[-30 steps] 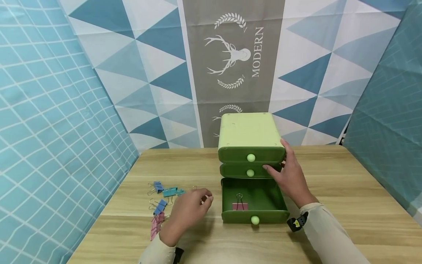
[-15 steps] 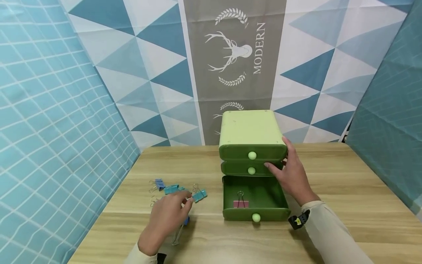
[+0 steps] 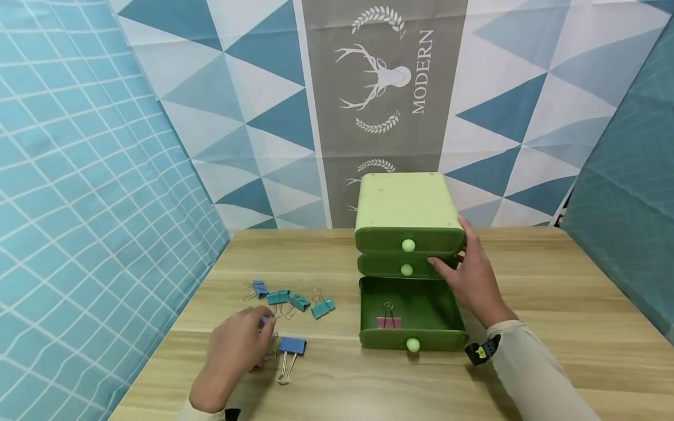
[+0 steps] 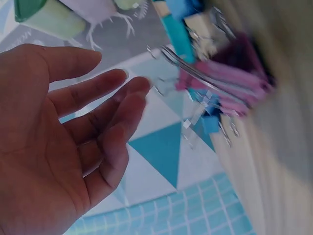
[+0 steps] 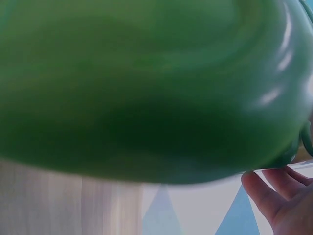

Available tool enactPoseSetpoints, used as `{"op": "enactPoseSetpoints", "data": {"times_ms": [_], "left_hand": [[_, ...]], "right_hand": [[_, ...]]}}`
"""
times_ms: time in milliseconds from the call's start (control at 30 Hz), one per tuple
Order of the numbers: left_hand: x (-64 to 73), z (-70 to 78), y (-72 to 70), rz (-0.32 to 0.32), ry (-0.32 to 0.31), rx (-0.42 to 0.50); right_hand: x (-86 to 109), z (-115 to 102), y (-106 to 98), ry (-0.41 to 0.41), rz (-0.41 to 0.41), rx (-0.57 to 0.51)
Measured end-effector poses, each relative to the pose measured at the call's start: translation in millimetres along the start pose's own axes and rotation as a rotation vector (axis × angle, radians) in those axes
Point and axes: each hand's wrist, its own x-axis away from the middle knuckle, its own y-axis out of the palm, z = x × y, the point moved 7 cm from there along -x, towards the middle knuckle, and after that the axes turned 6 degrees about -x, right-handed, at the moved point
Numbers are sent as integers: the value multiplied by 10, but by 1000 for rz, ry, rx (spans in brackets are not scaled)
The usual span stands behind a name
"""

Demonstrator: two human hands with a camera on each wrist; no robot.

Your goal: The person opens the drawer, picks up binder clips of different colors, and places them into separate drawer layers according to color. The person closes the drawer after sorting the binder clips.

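My left hand hovers over a cluster of binder clips at the left of the table. In the left wrist view its fingers are loosely bent and empty, near a pink binder clip. Just right of that hand lies a larger blue binder clip. My right hand grips the right side of a green desktop drawer unit, its thumb on the middle drawer's front. The bottom drawer is pulled out, with a pink binder clip inside near its front wall.
Several teal binder clips lie behind the left hand, with a small blue binder clip at their left. The wooden table meets a patterned cloth backdrop. Blue checked cloth closes off the left side.
My left hand has drawn away from beside the bottom drawer, moving left over the clips and uncovering the teal and larger blue ones. My right hand stays on the drawer unit.
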Motion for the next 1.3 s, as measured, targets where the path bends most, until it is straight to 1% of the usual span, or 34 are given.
{"op": "enactPoseSetpoints", "data": {"times_ms": [167,267,433,567,667,833,1000,1300], "left_hand": [[38,-181,46,-38,-71,1],[70,-251,61,-36,-98,-9],[101,-319,102,-66,-124,-23],[105,-353,147,-101,-127,-34],[104,-374,189,-139,-129,-28],[118,-418,258,-195,-154,-24],[120,-426,285,-193,-163,-18],[62,-382,299,-147,-120,-17]], "right_hand": [[-26,-14,-20,-9,6,15],[-48,-19,-30,-13,12,24],[-71,-29,-45,-13,13,28],[-66,-28,-42,-4,9,21],[-50,-25,-31,7,5,10],[-36,-35,-7,9,-2,-1],[-27,-28,3,3,-2,-3],[-25,-10,-22,11,3,9]]}}
